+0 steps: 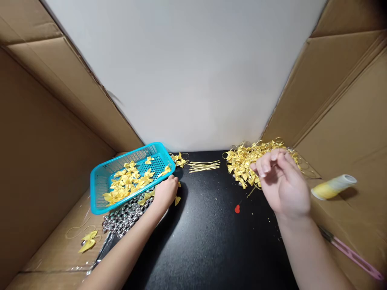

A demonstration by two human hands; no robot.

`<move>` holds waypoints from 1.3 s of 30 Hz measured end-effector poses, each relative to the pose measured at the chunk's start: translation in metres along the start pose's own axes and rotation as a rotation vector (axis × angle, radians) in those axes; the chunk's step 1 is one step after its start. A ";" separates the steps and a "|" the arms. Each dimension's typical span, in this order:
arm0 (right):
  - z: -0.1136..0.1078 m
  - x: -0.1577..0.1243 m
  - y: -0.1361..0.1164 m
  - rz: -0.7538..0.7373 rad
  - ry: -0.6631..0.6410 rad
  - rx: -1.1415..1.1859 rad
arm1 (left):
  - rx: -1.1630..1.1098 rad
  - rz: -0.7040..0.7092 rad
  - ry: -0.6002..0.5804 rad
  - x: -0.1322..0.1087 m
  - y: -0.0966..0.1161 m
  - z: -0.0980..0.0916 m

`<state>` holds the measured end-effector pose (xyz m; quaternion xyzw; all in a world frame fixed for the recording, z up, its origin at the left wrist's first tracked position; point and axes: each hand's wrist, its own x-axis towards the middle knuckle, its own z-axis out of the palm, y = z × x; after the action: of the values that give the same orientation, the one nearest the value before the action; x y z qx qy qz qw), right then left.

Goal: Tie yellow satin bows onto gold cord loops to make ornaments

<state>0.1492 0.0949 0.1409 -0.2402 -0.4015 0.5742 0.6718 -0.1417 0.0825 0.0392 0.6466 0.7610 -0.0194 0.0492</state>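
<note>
Our left hand rests palm down, fingers curled, on loose yellow bows beside the blue basket. Our right hand hovers half-closed near the far-right bow pile, possibly pinching something. The bows look light, soft and crushable; we'd pinch one at its knot.

left hand down, right hand raised, pinching
</note>
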 end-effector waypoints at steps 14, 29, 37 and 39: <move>0.027 -0.010 0.027 0.010 -0.221 -0.357 | -2.064 0.193 -0.051 -0.022 0.105 -0.099; 0.019 -0.015 0.043 -0.180 -0.264 -0.637 | -2.011 0.132 -0.061 -0.037 0.099 -0.088; 0.019 -0.015 0.047 -0.181 -0.275 -0.628 | -1.942 0.189 -0.063 -0.037 0.100 -0.083; 0.019 -0.015 0.048 -0.190 -0.287 -0.632 | -1.954 0.184 -0.063 -0.037 0.100 -0.083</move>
<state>0.1060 0.0888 0.1101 -0.3148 -0.6700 0.3843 0.5516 -0.0413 0.0700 0.1285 0.3771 0.3871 0.6054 0.5843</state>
